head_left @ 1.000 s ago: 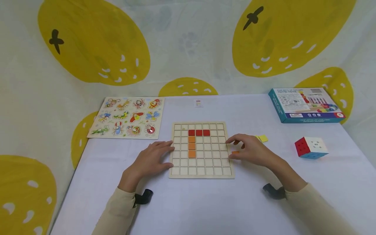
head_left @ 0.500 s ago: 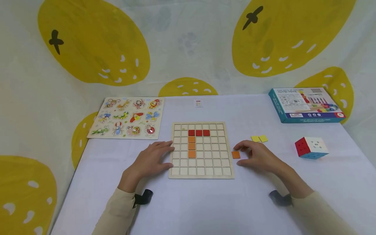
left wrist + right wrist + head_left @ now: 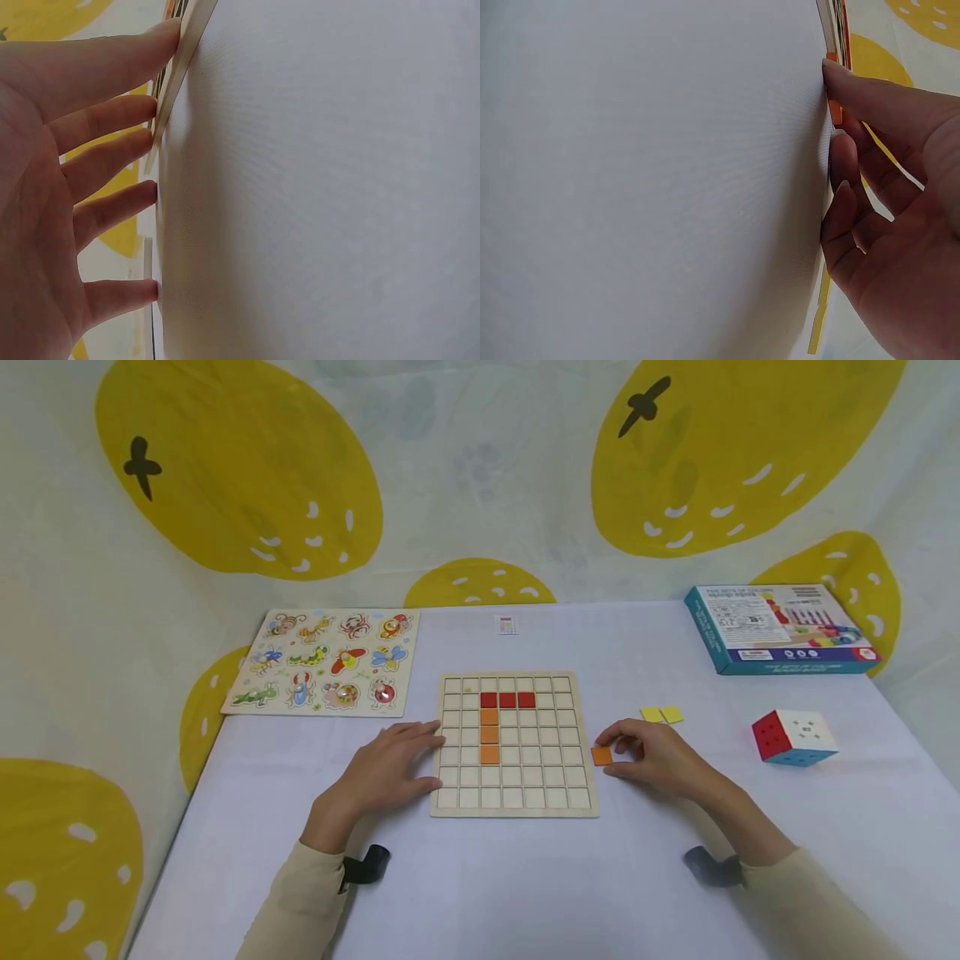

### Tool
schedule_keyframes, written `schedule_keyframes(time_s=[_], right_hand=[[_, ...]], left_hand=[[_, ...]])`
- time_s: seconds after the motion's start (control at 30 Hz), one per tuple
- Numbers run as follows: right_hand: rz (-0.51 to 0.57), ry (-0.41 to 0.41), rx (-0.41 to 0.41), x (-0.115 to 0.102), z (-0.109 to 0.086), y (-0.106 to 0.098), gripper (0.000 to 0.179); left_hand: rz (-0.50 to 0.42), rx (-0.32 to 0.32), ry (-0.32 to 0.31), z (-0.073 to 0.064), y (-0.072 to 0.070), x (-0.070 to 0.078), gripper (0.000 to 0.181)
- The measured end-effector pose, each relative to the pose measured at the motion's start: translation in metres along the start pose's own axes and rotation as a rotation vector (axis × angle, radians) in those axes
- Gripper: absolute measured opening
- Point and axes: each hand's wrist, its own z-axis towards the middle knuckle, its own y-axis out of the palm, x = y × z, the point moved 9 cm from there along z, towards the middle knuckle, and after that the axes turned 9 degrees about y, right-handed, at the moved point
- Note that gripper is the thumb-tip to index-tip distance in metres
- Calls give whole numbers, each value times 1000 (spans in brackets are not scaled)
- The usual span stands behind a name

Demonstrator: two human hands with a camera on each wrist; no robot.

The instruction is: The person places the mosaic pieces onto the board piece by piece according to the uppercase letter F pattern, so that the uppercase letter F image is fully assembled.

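A wooden grid board (image 3: 513,810) lies in the middle of the table with a row of red tiles (image 3: 507,700) and a column of orange tiles (image 3: 490,735) in its cells. Beside its right edge, flat on the table, is one loose orange tile (image 3: 602,756). The right hand (image 3: 660,756) pinches this tile between thumb and forefinger; in the right wrist view the orange tile (image 3: 835,112) shows between the digits. At the board's left edge the left hand (image 3: 386,764) rests, fingers spread, its thumb (image 3: 135,56) touching the rim.
Two yellow tiles (image 3: 662,715) lie beyond the right hand. Farther right are a puzzle cube (image 3: 795,737) and a flat toy box (image 3: 783,628). An insect peg puzzle (image 3: 322,660) lies at back left, and a small printed card (image 3: 506,625) behind the board.
The right hand has moved right, off the board's edge, and its thumb and forefinger have closed in on the loose orange tile. The left hand has stayed in place.
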Motion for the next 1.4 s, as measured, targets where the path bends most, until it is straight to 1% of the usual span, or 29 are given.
schedule_keyframes(time_s=[0.47, 0.7, 0.8, 1.13, 1.4], right_hand=[[7, -9, 14, -1, -1, -1, 28], [48, -9, 24, -2, -2, -4, 24], [67, -23, 31, -4, -2, -7, 23], [117, -58, 59, -11, -4, -17, 29], [135, -81, 57, -20, -2, -14, 28]], left_hand=[[-4, 11, 7, -1, -1, 0, 64], [1, 12, 15, -1, -3, 2, 63], [2, 12, 17, -1, -3, 2, 63], [-3, 10, 11, -1, -3, 2, 63], [-1, 6, 13, -1, -3, 1, 64]])
